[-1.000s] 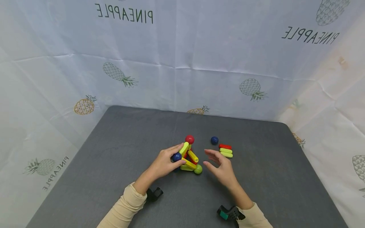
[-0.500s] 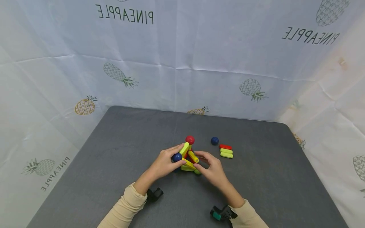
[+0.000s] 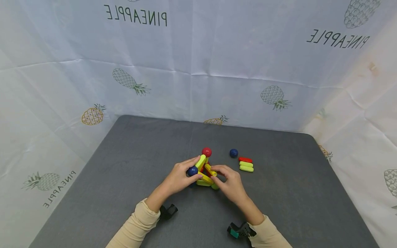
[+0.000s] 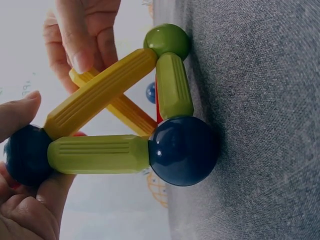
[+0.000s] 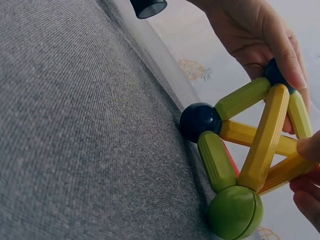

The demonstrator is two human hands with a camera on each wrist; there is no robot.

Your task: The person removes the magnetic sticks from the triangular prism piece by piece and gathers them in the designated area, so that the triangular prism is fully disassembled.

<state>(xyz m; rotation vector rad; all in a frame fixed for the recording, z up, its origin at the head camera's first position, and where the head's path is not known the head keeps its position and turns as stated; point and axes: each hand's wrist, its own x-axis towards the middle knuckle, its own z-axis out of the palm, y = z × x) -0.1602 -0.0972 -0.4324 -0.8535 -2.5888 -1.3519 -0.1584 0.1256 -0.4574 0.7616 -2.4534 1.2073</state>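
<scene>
A frame of magnetic rods and balls stands on the grey table, with yellow, light green and red rods. Its upper blue ball is pinched between the thumb and fingers of my left hand. My right hand pinches the end of a yellow rod that slants across the frame's inside. A lower blue ball and a green ball rest at the base; a red ball marks the far corner. The right fingers partly cover the green ball in the head view.
Right of the frame lie a loose blue ball, a red rod and two light green rods. A white cloth printed with pineapples hangs behind the table.
My right hand has moved left to the frame and taken hold of the yellow rod's end, which has shifted slightly. My left hand keeps its grip on the blue ball.
</scene>
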